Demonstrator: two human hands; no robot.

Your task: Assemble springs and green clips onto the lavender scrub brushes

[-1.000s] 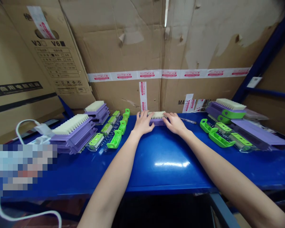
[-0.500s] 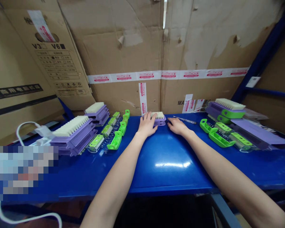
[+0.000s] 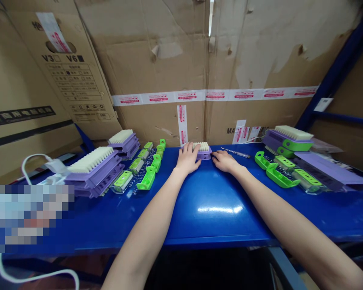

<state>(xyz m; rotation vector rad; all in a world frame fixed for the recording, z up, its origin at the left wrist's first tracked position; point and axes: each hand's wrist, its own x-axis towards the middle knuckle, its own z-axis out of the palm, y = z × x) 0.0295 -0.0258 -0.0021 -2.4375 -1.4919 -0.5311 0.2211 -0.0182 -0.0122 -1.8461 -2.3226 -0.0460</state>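
Purple plastic brush block with cream bristles (image 3: 204,153): lies bristles up on the glossy blue tabletop (image 3: 218,189); taken as landmark. Your left hand (image 3: 187,158) grasps the block's left end from above, fingers over the bristles, thumb at the near side; firmness cannot be told. Your right hand (image 3: 225,161) is released, fingers loosely bent, just beside the block's right end; contact there cannot be told. Slim metal tool with a clear handle (image 3: 242,154): right of the block, beyond your right hand. Well left of the block: a stack of purple brush pieces (image 3: 92,173). Well right: bright-green plastic brackets (image 3: 280,177). Behind it: brown cardboard wall (image 3: 157,72).
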